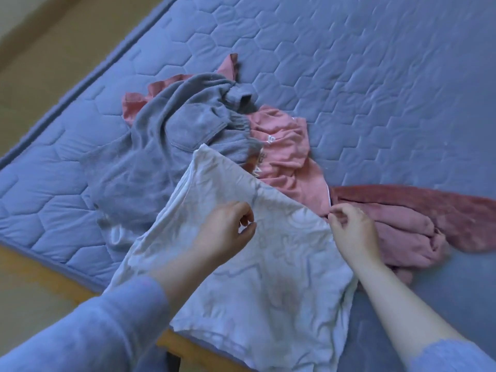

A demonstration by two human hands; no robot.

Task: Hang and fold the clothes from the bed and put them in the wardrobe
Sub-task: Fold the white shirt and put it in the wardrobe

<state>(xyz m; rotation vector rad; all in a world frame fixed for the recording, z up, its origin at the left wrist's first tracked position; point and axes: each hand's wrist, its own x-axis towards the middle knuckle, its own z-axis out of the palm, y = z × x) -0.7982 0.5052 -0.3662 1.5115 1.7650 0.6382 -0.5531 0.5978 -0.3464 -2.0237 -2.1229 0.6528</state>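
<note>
Head view: white top point(268, 277) spread over near edge of bed point(349, 76), pinched mid-cloth by left hand point(228, 229), at right hem by right hand point(351, 229) — could snag pink shirt point(284, 157) alongside, or slide floorward.

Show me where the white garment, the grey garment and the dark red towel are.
white garment point(268, 277), head view, on its wrinkled middle.
grey garment point(139, 167), head view, on its broad body.
dark red towel point(442, 210), head view, on its flat upper band.
</note>
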